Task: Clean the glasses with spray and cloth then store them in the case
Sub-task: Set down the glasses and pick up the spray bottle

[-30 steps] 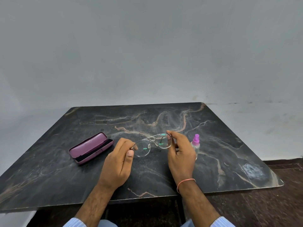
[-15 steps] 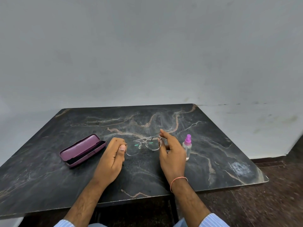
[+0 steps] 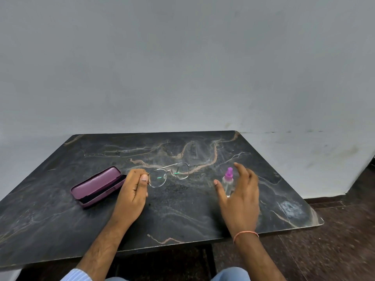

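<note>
Head view — dark marbled desk [image 3: 182, 209]. Glasses [image 3: 169, 175]: pinched at one end by left hand [image 3: 132, 191], above desk centre. Right hand [image 3: 240, 195]: fingers spread, holding nothing, just behind spray bottle [image 3: 228, 182]. Purple case [image 3: 97, 186]: open, left of glasses.

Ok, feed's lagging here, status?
Left hand holds glasses. Right hand open, reaching round spray. Case open. Nothing in the way.
</note>
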`<state>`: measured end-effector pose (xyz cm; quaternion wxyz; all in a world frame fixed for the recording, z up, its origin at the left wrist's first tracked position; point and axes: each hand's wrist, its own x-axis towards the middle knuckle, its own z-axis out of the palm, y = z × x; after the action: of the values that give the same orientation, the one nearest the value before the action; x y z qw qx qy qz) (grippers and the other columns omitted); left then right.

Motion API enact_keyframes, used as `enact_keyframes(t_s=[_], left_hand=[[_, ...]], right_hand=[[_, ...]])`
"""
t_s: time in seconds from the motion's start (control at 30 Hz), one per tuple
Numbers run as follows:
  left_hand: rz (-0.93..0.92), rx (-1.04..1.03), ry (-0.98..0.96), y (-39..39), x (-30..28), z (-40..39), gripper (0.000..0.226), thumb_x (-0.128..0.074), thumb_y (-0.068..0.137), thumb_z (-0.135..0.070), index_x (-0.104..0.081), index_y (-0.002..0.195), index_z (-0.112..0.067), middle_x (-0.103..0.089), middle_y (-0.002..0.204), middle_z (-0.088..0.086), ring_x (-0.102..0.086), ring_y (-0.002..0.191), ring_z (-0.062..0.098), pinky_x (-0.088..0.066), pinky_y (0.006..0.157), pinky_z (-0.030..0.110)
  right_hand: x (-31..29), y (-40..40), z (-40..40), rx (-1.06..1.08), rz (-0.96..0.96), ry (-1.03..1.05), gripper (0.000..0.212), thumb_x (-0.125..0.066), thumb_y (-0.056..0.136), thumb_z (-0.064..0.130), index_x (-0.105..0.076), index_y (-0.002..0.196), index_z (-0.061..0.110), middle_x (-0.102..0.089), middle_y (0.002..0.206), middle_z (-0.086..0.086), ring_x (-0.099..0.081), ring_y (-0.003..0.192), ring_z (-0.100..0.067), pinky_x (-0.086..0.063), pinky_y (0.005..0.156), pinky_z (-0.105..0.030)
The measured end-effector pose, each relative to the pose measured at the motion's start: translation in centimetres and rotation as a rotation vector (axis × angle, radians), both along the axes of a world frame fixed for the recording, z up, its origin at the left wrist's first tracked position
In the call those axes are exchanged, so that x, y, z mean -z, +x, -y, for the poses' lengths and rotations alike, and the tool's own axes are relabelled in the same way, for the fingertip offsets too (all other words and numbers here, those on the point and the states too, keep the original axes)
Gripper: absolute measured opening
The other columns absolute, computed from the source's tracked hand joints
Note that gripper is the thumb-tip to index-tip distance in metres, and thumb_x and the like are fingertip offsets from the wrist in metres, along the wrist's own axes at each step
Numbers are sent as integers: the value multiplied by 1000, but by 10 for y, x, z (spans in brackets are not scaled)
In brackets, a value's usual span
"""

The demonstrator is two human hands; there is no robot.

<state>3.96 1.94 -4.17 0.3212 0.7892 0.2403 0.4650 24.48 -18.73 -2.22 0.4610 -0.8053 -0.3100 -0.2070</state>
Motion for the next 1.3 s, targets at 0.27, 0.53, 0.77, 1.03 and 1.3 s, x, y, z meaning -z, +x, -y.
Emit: enact_keyframes(t_s=[0.27, 0.53, 0.77, 1.03, 1.3], left_hand=[[-16, 7, -24, -1, -4, 3, 25, -38, 112, -38, -55, 93, -39, -56, 90, 3, -60, 71, 11, -54, 63, 28], [-12, -16, -20, -1, -4, 2, 27, -38, 111, -41, -57, 95, -31, -57, 92, 3, -60, 71, 12, -54, 62, 28], [-3, 2, -15, 0, -4, 2, 29, -38, 116, -37, -54, 92, -36, -55, 91, 2, -59, 70, 8, -49, 62, 16], [29, 6, 8, 2, -7, 3, 28, -38, 111, -46, -53, 90, -37, -54, 91, 0, -59, 72, 14, -48, 64, 15], [34, 6, 59, 1, -6, 4, 29, -37, 114, -45, -52, 91, -36, -52, 94, -4, -56, 73, 21, -51, 67, 31]], right_hand=[[-2, -2, -2, -71, -148, -21, 58, -78, 96, 32, -38, 137, 42, -77, 103, 4, -71, 73, -26, -59, 72, -43], [-11, -24, 1, -484, -222, 39, 66, -57, 110, 27, -23, 160, 52, -56, 110, 38, -60, 81, 26, -45, 75, -6], [-8, -50, -26, -622, -182, -74, 60, -46, 111, 38, -17, 159, 59, -59, 76, 28, -63, 67, -10, -41, 64, -26], [-4, -56, -47, -547, -40, -87, 64, -48, 97, 38, -37, 159, 44, -65, 111, 20, -56, 65, 12, -55, 64, -35], [-3, -56, -49, -452, -65, 30, 52, -54, 91, 30, -59, 142, 36, -63, 88, 20, -57, 63, 6, -56, 65, -28]])
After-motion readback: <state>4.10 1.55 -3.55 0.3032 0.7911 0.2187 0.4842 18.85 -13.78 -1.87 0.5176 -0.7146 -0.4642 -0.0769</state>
